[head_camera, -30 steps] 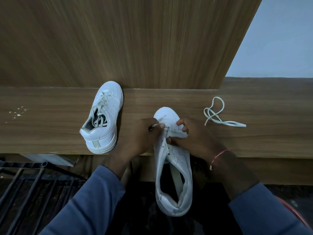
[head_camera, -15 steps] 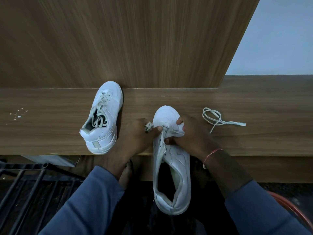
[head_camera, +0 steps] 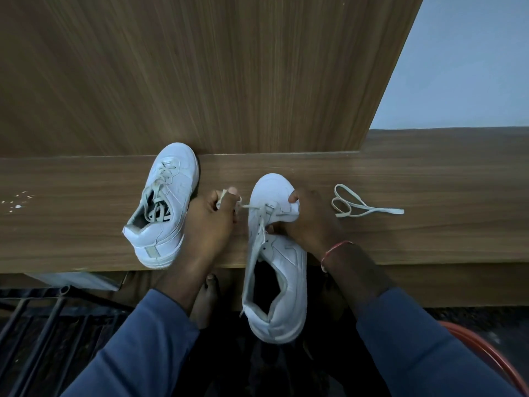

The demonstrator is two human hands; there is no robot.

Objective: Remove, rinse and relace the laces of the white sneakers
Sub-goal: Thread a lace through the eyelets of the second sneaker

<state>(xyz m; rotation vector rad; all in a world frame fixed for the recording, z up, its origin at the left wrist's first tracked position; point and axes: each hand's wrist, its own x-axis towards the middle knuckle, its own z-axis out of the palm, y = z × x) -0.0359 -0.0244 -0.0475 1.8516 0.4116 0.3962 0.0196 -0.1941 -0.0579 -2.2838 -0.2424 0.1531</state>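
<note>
The wooden table (head_camera: 86, 224) has the laced sneaker (head_camera: 163, 207) on the left. The near sneaker (head_camera: 276, 253) hangs off its edge, right hand (head_camera: 307, 222) clamped round the toe, left hand (head_camera: 211, 222) pinching the lace (head_camera: 252, 207) taut. Looks like relacing (or unlacing, hard to tell). Next: feed the tip through an eyelet. A loose lace (head_camera: 360, 203) lies far right.
</note>
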